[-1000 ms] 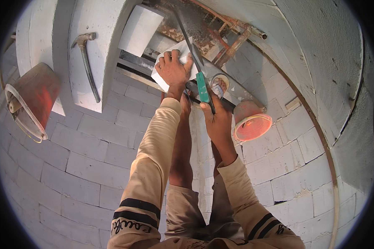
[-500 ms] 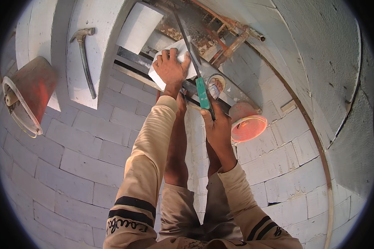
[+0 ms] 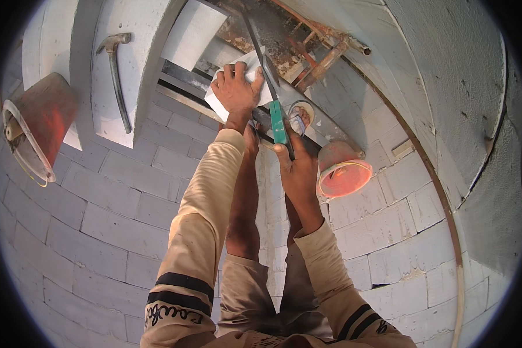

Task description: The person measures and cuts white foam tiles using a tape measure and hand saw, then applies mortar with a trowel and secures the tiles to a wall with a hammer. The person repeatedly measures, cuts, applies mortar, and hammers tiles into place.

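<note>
My left hand (image 3: 236,90) presses down on a white block (image 3: 216,105), its fingers spread and curled over the top. In my right hand (image 3: 300,171) is a handsaw (image 3: 279,123) with a green handle, fingers wrapped round the grip. The saw's long dark blade points away from me and lies along the block's right side; whether it sits in a cut I cannot tell. Under the block runs a dark plank or beam. One of my sandalled feet (image 3: 300,116) shows just right of the saw handle.
A claw hammer (image 3: 119,87) lies on a pale slab at the left, beside a tipped reddish bucket (image 3: 52,113). Another red bucket (image 3: 337,155) is right of my right hand. Rusty metal framing (image 3: 325,66) stands far right of the block. Pale block wall (image 3: 107,217) spreads below.
My right hand and the saw have shifted slightly up and to the left, away from me. My left hand stays on the block.
</note>
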Tool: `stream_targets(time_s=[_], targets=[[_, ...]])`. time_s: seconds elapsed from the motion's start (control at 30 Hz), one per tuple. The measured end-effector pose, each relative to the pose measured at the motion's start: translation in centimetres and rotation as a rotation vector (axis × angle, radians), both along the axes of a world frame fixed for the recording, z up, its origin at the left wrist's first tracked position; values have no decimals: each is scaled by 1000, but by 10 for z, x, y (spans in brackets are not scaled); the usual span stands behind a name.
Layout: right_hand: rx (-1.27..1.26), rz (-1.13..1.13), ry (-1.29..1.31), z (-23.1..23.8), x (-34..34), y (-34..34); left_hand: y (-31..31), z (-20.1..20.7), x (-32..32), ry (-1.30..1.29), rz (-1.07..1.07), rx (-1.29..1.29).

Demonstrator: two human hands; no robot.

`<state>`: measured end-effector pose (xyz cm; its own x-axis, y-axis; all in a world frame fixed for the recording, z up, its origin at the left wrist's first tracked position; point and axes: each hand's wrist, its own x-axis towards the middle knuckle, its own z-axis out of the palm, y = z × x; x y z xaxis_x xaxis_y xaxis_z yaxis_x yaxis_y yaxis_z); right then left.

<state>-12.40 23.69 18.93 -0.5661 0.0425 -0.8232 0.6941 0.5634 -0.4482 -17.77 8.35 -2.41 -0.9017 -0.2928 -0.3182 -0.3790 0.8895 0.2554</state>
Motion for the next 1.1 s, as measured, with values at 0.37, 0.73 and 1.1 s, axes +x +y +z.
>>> stream_targets(time_s=[0.37, 0.73, 1.1], targets=[[10, 17, 198, 49, 32, 6, -1, -7, 6, 64, -7, -14], [-89, -160, 34, 149, 64, 28, 0, -10, 6, 83, -16, -24], [-50, -54, 84, 30, 26, 14, 3, -4, 6, 82, -20, -51]])
